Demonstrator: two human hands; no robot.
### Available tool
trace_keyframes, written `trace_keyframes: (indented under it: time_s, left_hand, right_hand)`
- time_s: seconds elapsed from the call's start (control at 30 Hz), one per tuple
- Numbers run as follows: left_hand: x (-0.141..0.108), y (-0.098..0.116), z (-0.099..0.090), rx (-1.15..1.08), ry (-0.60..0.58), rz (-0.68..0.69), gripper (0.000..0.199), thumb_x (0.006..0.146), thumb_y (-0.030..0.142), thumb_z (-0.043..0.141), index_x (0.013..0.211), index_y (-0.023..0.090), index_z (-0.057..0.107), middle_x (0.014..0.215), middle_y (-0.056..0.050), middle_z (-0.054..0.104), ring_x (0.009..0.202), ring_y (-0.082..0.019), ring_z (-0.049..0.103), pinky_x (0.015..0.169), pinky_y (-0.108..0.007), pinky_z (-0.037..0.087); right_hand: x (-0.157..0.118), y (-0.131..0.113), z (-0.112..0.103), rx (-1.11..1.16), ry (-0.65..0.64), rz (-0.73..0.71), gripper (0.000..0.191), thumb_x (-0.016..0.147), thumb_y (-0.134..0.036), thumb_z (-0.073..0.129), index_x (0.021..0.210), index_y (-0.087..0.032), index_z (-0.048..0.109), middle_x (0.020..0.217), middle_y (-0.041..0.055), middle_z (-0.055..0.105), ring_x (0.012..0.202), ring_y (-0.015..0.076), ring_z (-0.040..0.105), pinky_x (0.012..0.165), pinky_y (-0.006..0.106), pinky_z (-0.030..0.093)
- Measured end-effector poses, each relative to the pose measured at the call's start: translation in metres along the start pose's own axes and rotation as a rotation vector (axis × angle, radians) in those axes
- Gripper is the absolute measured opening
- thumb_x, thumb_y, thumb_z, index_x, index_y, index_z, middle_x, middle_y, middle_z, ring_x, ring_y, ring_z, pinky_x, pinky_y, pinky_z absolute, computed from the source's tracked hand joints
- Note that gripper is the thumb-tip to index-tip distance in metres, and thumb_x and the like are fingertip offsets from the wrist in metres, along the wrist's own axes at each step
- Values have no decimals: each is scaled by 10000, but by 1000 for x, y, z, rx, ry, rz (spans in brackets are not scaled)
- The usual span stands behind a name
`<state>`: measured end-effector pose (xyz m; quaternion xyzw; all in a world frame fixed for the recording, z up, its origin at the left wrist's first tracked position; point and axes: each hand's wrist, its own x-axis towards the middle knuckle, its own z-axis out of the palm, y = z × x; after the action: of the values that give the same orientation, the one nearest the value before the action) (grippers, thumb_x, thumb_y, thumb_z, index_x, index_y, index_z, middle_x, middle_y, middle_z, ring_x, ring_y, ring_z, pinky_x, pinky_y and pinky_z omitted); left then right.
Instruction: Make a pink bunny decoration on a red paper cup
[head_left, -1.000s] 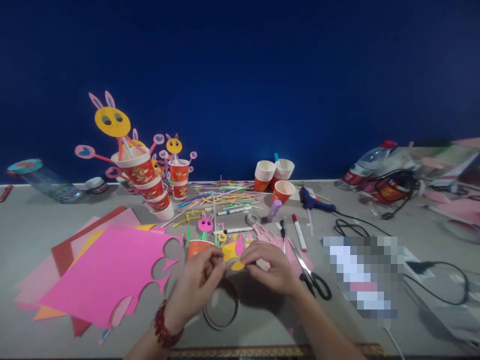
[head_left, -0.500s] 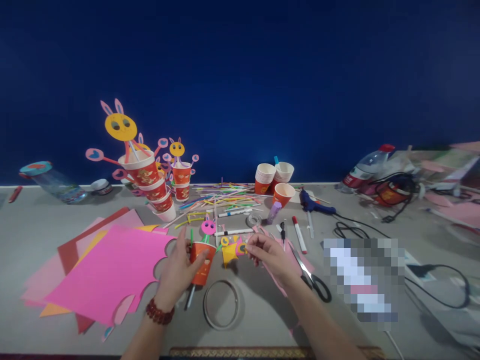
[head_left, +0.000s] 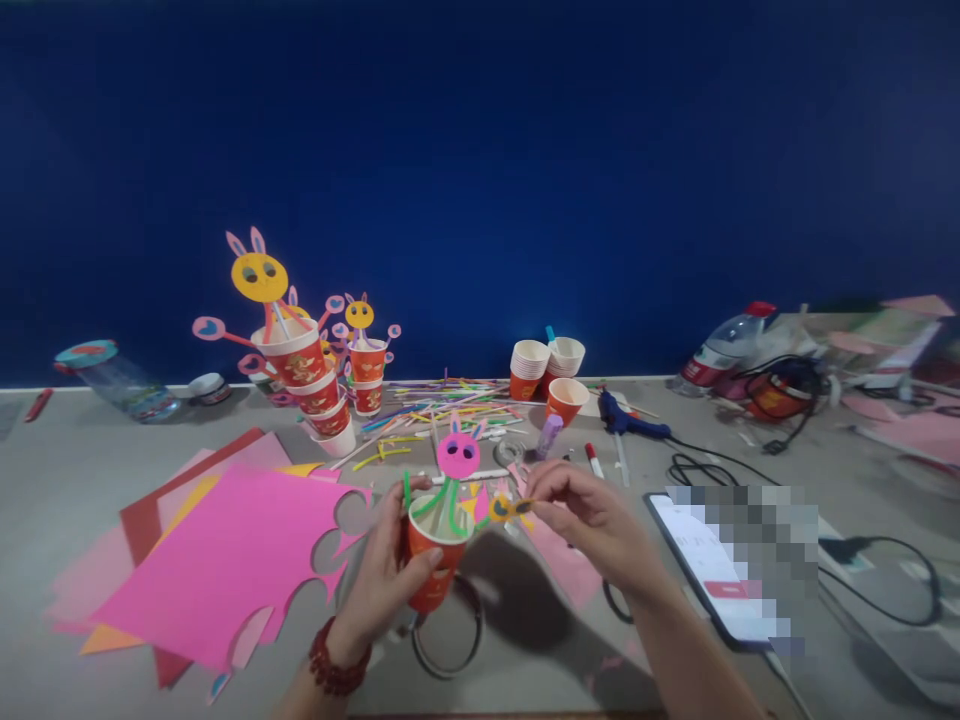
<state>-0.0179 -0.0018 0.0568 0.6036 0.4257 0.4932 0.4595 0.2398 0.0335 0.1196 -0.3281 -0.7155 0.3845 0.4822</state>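
From my remote head view, the left hand [head_left: 390, 570] grasps a red paper cup with a white rim [head_left: 445, 578], right of a bright-pink paper sheet [head_left: 225, 560]; the right hand [head_left: 589, 510] pinches a small yellow, dark-centred paper piece [head_left: 523, 507] beside it.

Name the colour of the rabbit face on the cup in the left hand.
The rabbit face is bright pink, seen best in the head view.

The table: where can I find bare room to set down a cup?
Bare patches of table: far left, between the blue-lidded bottle and the paper sheets; and, in shadow, between the ring and the pink scraps. Crowded: behind the cup in the left hand, with straws and tape, and around the glue gun.
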Motion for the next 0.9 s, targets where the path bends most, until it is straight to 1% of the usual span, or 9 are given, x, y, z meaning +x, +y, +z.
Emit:
trace_keyframes:
  time_s: [0.07, 0.13, 0.2, 0.27, 0.4, 0.5, 0.6, 0.73, 0.9]
  left_hand:
    - [1, 4, 6, 23, -37, 24, 601, 854, 351, 619, 1386, 222, 371, 1398, -142, 498, 1288, -307, 503, 1061, -450, 433]
    - [0, 6, 11, 38, -65, 54, 596, 858, 328, 618, 1391, 217, 377, 1413, -143, 493, 1301, -305, 493, 1074, -455, 421]
    - [0, 6, 15, 58, -88, 80, 628, 862, 314, 617, 1423, 224, 348, 1450, -143, 467, 1316, -306, 483, 1075, -464, 423]
    - [-1, 5, 19, 101, -98, 104, 670, 866, 304, 617, 1454, 230, 306, 1479, -146, 441, 1334, -306, 465, 1080, -476, 417]
    - [-2, 6, 24, 186, -98, 131, 686, 863, 301, 616, 1465, 225, 295, 1483, -143, 441, 1357, -307, 436, 1085, -482, 409]
    - [0, 8, 24, 160, -114, 115, 690, 863, 308, 617, 1469, 228, 298, 1460, -133, 469, 1338, -302, 459, 1082, -470, 412]
    - [1, 9, 24, 71, -159, 69, 693, 879, 325, 604, 1480, 235, 273, 1435, -122, 495, 1306, -294, 490, 1072, -459, 421]
    - [1, 8, 25, 29, -171, 35, 651, 876, 359, 611, 1450, 228, 332, 1450, -110, 477, 1322, -303, 461, 1089, -451, 395]
    - [0, 8, 25, 7, -194, 13, 664, 877, 360, 608, 1456, 207, 321, 1456, -116, 464, 1347, -298, 427, 1127, -443, 345]
  right_hand:
    - [10, -22, -8, -204, -72, -78, 97, 913, -270, 614, 831, -224, 637, 916, 62, 657, 920, 222, 613, 847, 377, 485]
    - [25, -44, -11, -343, -155, -146, 62, 912, -256, 621, 857, -233, 639, 963, 55, 662, 961, 224, 604, 884, 389, 466]
    - [42, -59, -7, -427, -281, -182, 76, 926, -252, 601, 860, -232, 634, 975, 50, 665, 974, 220, 598, 891, 388, 462]
    - [58, -67, 1, -503, -380, -233, 70, 920, -247, 607, 856, -227, 629, 934, 35, 663, 942, 212, 593, 875, 382, 465]
    - [84, -65, 16, -642, -491, -280, 83, 864, -174, 666, 792, -202, 636, 862, 19, 662, 893, 205, 587, 823, 355, 468]
    - [94, -60, 20, -676, -547, -266, 75, 838, -154, 687, 786, -195, 653, 836, 8, 660, 872, 197, 591, 809, 338, 459]
    - [99, -59, 21, -701, -592, -227, 67, 844, -166, 683, 788, -188, 652, 840, 11, 658, 864, 191, 587, 801, 327, 443]
    - [107, -56, 18, -726, -655, -151, 64, 893, -202, 622, 838, -177, 643, 863, 32, 654, 884, 201, 569, 803, 328, 416]
    - [117, -53, 14, -715, -771, -148, 98, 913, -234, 597, 847, -174, 640, 878, 39, 650, 891, 204, 565, 805, 320, 410]
